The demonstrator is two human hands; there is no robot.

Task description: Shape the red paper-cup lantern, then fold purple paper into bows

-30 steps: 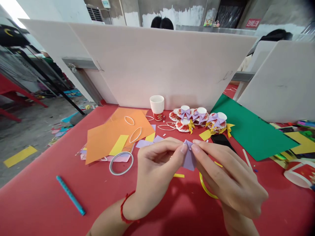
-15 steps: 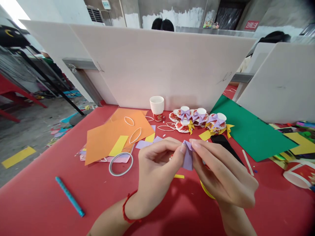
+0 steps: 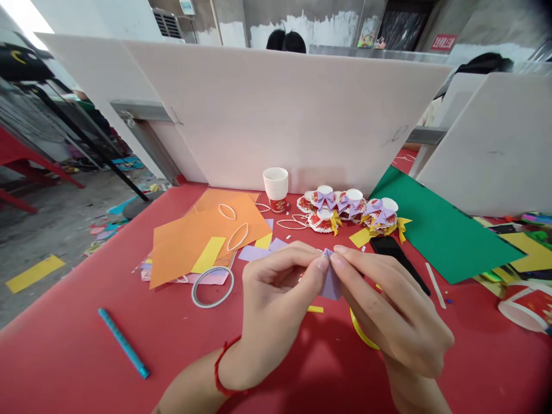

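Note:
A small folded piece of purple paper is held up over the red table, its top edge pinched between both hands. My left hand, with a red string bracelet at the wrist, grips it between thumb and forefinger. From the other side, the thumb and fingertips of my right hand press on its upper right edge. Beyond the hands stand several decorated cup pieces with purple and yellow bows. A yellow ring lies partly hidden beneath my right hand.
On the red table lie a teal pen, a tape ring, orange sheets, a black phone and a green sheet. Stacked paper cups stand before a white partition. A tipped cup is at right.
The fold at the top of the purple paper looks narrower and more pointed. The fingertips of my right hand have shifted slightly along its edge.

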